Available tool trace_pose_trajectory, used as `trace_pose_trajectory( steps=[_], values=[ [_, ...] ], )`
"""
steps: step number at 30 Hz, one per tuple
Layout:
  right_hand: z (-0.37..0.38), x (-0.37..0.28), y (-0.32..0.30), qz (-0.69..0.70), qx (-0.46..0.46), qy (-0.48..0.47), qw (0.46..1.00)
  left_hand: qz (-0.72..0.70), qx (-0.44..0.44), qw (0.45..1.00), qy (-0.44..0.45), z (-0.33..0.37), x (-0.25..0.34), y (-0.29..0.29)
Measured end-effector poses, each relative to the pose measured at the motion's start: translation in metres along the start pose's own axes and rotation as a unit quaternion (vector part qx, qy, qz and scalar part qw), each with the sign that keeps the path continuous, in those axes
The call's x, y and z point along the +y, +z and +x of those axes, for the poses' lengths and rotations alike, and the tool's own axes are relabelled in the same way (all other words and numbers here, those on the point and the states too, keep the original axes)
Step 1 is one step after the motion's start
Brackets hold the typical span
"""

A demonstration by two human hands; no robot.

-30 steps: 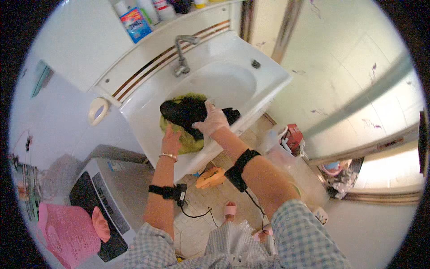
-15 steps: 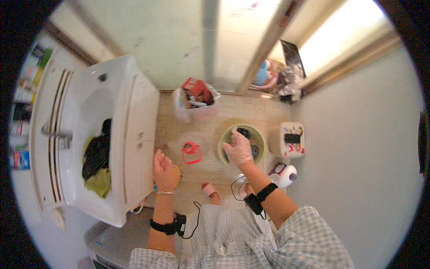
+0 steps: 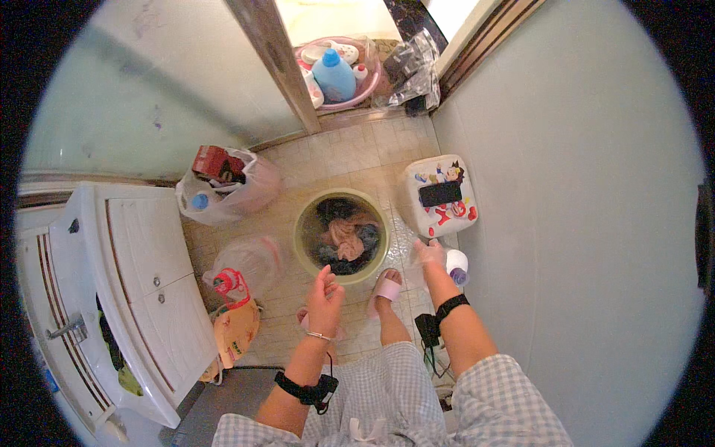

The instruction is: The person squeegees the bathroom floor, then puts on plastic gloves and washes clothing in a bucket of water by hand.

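A pale green round basin [image 3: 299,237] stands on the floor ahead of me, with a pinkish-brown cloth [image 3: 344,240] and dark cloths [image 3: 335,210] inside. At its near rim is my left hand [image 3: 325,299], bare, fingers loosely apart, holding nothing. My right hand [image 3: 430,255] wears a clear plastic glove and hovers to the right of the basin, fingers apart and holding nothing that I can see. Right beside it stands a white bottle [image 3: 456,261] with a purple cap.
Right of the basin, a white cartoon-printed stool [image 3: 439,214] carries a black phone [image 3: 441,194]. A filled plastic bag [image 3: 257,186] and a clear jug with red handle [image 3: 237,287] are to the left, by the white vanity [image 3: 149,253]. A pink tub [image 3: 369,86] holds a blue bottle [image 3: 334,77].
My view has turned toward the right. My right hand has come out of the basin to beside the white bottle. My left hand has moved from the vanity side to the basin's near rim.
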State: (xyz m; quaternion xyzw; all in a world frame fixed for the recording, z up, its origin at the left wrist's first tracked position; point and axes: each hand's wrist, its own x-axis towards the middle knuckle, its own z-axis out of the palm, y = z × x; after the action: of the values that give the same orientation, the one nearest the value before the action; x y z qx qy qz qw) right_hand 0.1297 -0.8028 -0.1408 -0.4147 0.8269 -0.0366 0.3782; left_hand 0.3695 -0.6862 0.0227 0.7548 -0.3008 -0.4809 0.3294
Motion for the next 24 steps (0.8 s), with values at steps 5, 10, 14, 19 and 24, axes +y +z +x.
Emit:
trace_pose_trajectory(
  steps=[5, 10, 14, 19, 24],
  values=[
    [0.153, 0.095, 0.068, 0.129, -0.042, 0.104, 0.985, -0.033, 0.005, 0.998, -0.051, 0.026, -0.033, 0.057],
    [0.236, 0.079, 0.110, 0.187, -0.038, 0.133, 0.972, -0.048, 0.021, 0.993, -0.108, 0.045, -0.092, 0.073],
    [0.222, -0.003, 0.066, 0.271, -0.034, 0.161, 0.949, -0.006, 0.022, 0.990, -0.141, 0.057, -0.106, 0.087],
    [0.280, 0.035, 0.082, 0.250, -0.004, -0.116, 0.961, -0.026, -0.004, 0.990, -0.138, 0.076, -0.111, 0.107],
    [0.255, 0.009, 0.078, -0.045, -0.004, -0.256, 0.966, -0.044, 0.008, 0.991, -0.128, 0.085, -0.118, 0.116]
  ],
)
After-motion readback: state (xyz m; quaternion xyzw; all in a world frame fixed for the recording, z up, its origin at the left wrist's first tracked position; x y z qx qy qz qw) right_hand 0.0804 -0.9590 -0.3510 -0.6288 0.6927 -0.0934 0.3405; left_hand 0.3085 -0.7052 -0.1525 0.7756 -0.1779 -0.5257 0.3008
